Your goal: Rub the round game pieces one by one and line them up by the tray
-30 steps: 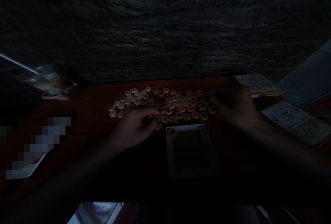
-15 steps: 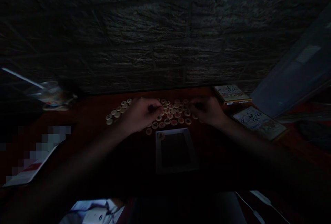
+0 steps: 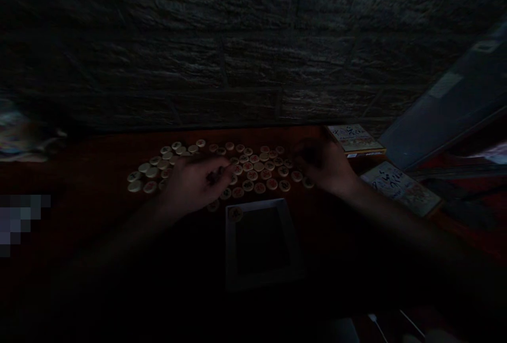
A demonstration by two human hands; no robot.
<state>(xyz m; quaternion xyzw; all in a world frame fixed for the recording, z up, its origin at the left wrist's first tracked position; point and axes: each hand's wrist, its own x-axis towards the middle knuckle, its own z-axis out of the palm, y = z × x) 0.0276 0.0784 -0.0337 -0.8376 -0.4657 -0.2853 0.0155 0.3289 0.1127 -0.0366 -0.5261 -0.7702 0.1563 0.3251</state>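
Left hand (image 3: 198,182), right hand (image 3: 327,169) curled among round pieces (image 3: 259,166), table's (image 3: 105,155) far edge; whether pinching, I cannot tell.

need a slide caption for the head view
Left hand and right hand at round pieces; nearer, a tray with one piece at its corner; two boxes to the right.

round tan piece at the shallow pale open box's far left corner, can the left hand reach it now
Probably yes: the piece lies uncovered, and the left hand is close by, with only flat tan discs between it and the box; whether that hand is free is too dark to tell.
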